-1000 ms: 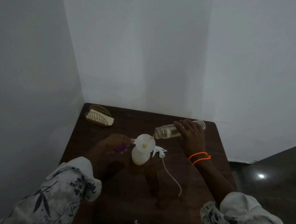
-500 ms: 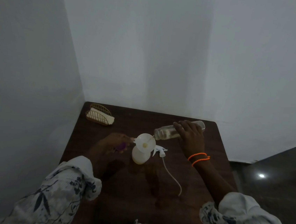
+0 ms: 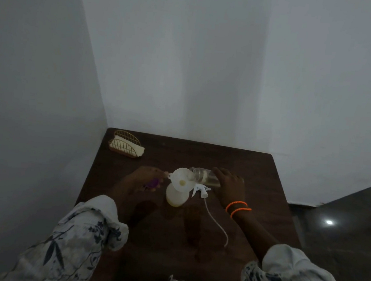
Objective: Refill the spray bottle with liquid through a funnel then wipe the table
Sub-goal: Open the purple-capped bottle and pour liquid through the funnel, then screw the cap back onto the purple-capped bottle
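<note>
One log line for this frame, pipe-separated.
phase: pouring | right hand: tips clear bottle into funnel | left hand: steadies funnel | spray head: off, on table

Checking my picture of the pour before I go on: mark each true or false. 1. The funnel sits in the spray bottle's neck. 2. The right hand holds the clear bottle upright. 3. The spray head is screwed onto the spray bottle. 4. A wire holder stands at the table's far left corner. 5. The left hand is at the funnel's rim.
1. True: the funnel sits in the neck of the spray bottle.
2. False: the right hand holds the clear bottle tipped sideways, mouth at the funnel.
3. False: the spray head lies on the table beside the bottle, its tube trailing.
4. True: the wire holder stands there.
5. True: the left hand touches the funnel's rim tab.
</note>
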`<state>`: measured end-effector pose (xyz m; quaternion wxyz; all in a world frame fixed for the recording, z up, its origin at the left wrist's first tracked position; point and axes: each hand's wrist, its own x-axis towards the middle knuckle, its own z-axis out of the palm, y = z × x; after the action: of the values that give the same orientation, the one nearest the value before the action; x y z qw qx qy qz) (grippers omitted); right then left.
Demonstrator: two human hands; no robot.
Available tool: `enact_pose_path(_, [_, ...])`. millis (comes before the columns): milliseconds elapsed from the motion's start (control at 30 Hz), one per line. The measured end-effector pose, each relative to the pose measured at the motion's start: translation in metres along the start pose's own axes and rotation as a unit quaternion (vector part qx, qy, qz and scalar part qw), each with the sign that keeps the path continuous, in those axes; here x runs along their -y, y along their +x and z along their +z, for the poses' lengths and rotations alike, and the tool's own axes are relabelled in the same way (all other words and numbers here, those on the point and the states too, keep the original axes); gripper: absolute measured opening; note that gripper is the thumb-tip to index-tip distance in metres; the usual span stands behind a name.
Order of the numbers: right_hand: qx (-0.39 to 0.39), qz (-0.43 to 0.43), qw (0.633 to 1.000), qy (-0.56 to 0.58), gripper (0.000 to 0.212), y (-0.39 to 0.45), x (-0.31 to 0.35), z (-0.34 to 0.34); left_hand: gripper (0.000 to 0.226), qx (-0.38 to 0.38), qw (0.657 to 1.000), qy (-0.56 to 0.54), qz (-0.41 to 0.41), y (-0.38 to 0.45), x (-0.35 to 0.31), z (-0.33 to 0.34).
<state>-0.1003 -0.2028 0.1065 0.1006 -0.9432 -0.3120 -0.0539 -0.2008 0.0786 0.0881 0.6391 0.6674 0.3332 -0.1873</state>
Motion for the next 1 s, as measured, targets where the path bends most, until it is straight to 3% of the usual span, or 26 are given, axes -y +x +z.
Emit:
enact_pose_path(300, [-0.01,0.093,0.986,0.137,0.058,0.001,0.003,0.004,0.029,-0.045,0.99,-0.13,-0.039,0.015,0.004,-0.011])
enact_pose_path(500, [-0.022,0.102,0.969,0.225,0.066,0.018,0.013,-0.026,0.024,-0.111,0.949,-0.292,-0.035,0.013,-0.02,-0.018])
enact_pose_path(667, [-0.002,0.103,0.959,0.266,0.073,0.036,0.027,-0.044,0.056,-0.075,0.951,-0.295,0.061,0.006,-0.058,-0.013])
enact_pose_path(733, [-0.012,0.096,0.956,0.276,0.069,0.042,0.035,-0.049,0.053,-0.066,0.947,-0.289,0.126,-0.001,-0.075,-0.008])
enact_pose_path(867, [-0.017,0.082,0.96,0.267,0.076,0.048,0.051,-0.057,0.027,-0.052,0.925,-0.264,0.267,-0.025,-0.104,0.007])
enact_pose_path(1000, [-0.015,0.077,0.96,0.267,0.081,0.054,0.06,-0.059,0.036,-0.09,0.909,-0.122,0.389,-0.041,-0.12,0.012])
